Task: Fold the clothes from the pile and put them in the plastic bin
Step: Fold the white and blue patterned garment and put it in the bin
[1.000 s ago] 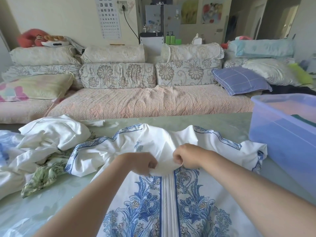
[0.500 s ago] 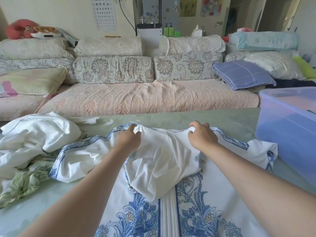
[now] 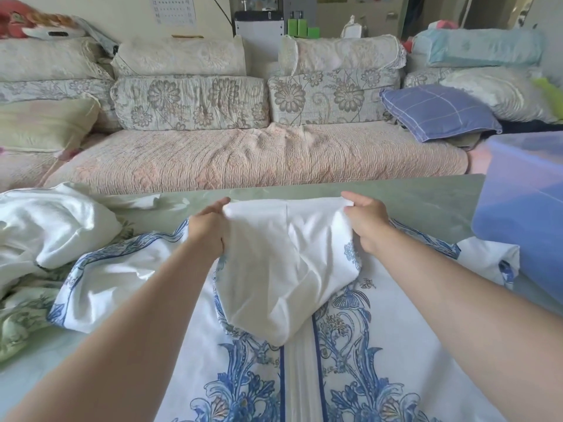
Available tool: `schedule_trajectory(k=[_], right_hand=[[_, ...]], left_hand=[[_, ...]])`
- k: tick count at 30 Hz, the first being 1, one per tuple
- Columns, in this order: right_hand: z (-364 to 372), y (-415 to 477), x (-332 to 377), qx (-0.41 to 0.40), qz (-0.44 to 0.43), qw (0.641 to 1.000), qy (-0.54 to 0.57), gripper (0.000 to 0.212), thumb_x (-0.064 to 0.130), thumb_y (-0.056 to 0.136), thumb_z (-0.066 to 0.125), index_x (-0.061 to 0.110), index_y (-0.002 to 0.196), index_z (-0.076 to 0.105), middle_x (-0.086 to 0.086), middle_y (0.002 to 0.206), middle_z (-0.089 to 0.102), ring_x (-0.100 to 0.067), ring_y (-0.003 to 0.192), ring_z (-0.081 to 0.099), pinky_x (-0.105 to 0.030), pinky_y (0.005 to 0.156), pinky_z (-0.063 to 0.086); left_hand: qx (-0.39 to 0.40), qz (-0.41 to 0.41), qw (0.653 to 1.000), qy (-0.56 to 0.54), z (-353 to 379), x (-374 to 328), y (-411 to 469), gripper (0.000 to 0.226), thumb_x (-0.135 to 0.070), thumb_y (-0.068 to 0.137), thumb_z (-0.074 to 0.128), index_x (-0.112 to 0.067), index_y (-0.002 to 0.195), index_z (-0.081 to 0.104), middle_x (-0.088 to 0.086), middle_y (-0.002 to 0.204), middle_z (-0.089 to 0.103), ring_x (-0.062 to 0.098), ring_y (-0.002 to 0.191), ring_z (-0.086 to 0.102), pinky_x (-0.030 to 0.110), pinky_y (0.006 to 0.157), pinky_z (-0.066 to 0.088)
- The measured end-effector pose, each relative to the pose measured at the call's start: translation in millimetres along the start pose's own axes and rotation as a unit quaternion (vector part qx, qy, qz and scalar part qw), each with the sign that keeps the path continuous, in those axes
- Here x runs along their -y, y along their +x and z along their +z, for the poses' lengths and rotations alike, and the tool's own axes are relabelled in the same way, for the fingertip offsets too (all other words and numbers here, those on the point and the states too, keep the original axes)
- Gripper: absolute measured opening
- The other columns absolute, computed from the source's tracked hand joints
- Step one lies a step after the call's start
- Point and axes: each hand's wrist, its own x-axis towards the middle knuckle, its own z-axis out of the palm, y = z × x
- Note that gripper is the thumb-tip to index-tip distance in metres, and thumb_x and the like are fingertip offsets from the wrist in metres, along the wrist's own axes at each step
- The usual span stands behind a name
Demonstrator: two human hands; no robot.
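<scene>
The printed garment (image 3: 304, 376) lay spread on the table (image 3: 411, 202), its white upper panel held up between left hand (image 3: 207, 229) and right hand (image 3: 365, 223) — each pinching a corner, likely to square the fold — the pile (image 3: 54, 226) at left, the plastic bin (image 3: 518, 208) beyond at right.

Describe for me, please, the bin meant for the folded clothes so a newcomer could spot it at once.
Start at the pale green table in front of the long pink-covered sofa. At the table's right end stands a translucent blue plastic bin. It is the only rigid, see-through box there; everything around it is soft cloth or cushions.
</scene>
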Motion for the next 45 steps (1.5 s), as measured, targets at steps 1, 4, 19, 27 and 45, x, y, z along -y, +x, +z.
schedule_trajectory(k=[1,4,19,27,45], right_hand=[[3.2,-3.4,1.1,0.022,-0.006,1.000,-0.009,0.055,-0.003,0.088,0.059,0.016,0.139,0.057,-0.010,0.136,0.059,-0.020,0.110,0.063,-0.029,0.091,0.052],[11.5,-17.3,2.9,0.057,-0.030,0.988,-0.142,0.079,0.013,0.085,0.069,0.021,0.154,0.032,-0.004,0.152,0.041,-0.024,0.135,0.047,-0.038,0.109,0.042],[-12.6,-110.3,29.4,0.133,0.025,0.812,-0.568,0.028,0.018,0.082,0.053,0.010,0.107,0.061,-0.003,0.090,0.064,-0.026,0.082,0.066,-0.026,0.065,0.046],[-25.7,-126.4,39.7,0.082,0.252,0.963,0.052,0.041,0.009,0.097,0.023,0.003,0.100,0.063,-0.017,0.086,0.071,-0.033,0.081,0.072,-0.046,0.078,0.058],[-34.3,-189.1,16.8,0.314,-0.280,0.695,-0.583,0.058,0.015,0.070,0.058,0.035,0.125,0.051,0.001,0.121,0.041,-0.019,0.116,0.036,-0.032,0.096,0.033]], left_hand=[[0.011,0.001,0.999,0.037,-1.8,2.8,2.2,0.047,0.003,0.090,0.040,-0.022,0.118,0.069,0.003,0.096,0.070,0.020,0.061,0.057,0.026,0.062,0.052],[0.002,0.099,0.954,0.283,-4.3,4.0,-4.8,0.045,-0.009,0.094,0.046,-0.025,0.136,0.053,0.009,0.115,0.062,0.026,0.083,0.059,0.024,0.067,0.050],[0.416,0.125,0.673,0.599,2.1,-21.7,-150.5,0.051,-0.061,0.089,0.056,-0.016,0.111,0.068,0.000,0.111,0.066,0.021,0.103,0.061,0.035,0.096,0.047],[0.085,0.533,0.692,0.480,-19.6,-12.1,-166.5,0.019,-0.030,0.099,0.047,-0.013,0.090,0.046,0.001,0.060,0.056,0.025,0.048,0.054,0.031,0.040,0.043],[0.255,0.386,0.617,0.637,-73.9,14.5,-174.5,0.058,-0.015,0.080,0.056,-0.043,0.130,0.052,-0.014,0.127,0.044,0.012,0.114,0.049,0.028,0.082,0.044]])
